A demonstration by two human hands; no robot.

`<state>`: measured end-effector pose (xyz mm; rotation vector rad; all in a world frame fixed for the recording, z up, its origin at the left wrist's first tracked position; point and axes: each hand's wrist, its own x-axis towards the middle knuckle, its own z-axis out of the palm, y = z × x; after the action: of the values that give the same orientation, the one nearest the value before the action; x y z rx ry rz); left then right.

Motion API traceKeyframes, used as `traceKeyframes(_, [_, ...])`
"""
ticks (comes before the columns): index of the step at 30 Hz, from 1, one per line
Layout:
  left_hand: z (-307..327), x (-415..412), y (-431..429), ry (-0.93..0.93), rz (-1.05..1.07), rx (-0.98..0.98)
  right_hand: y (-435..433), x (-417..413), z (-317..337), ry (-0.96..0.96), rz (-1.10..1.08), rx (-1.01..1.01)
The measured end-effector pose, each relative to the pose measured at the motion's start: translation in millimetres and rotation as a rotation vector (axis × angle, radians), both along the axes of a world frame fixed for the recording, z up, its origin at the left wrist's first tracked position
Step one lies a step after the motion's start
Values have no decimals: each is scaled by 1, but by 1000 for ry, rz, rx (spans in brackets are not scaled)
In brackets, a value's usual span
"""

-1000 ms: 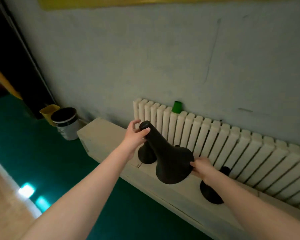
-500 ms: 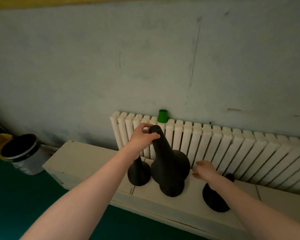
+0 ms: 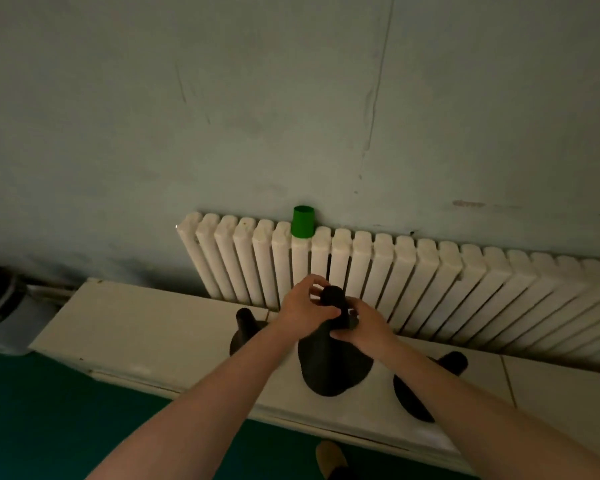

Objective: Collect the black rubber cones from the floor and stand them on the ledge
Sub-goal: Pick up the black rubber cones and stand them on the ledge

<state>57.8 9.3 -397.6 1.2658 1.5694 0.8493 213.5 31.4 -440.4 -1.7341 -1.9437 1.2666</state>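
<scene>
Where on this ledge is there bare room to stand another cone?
Two bare patches on the ledge: the wide left end, between its edge and the left cone, and the right end, past the right cone below the radiator. The middle is crowded: the left hand and right hand grip the middle cone between its neighbours.

The ledge point(image 3: 146, 327) is bare at its left end. A left cone point(image 3: 245, 329), middle cone point(image 3: 329, 372) and right cone point(image 3: 409, 394) crowd its centre, with a radiator point(image 3: 430, 289) close behind them
</scene>
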Motion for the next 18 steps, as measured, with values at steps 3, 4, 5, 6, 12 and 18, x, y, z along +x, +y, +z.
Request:
traceKeyframes(3, [-21,2,19,56,-15,-36,18,-1,-24,6,51,5])
traceKeyframes(4, [-30,2,24,67,-17,-52,25,-1,-33,13,58,-8])
traceKeyframes(5, [-38,1,28,62,-15,-66,30,0,-42,14,66,-19])
traceKeyframes(6, [-48,0,32,48,-10,-78,36,1,-52,7,72,-25])
traceKeyframes(12, [-102,5,45,26,-15,-162,60,4,-109,-53,116,-36])
traceKeyframes(18, [-147,15,49,94,-9,-250,60,7,-165,-124,158,-102])
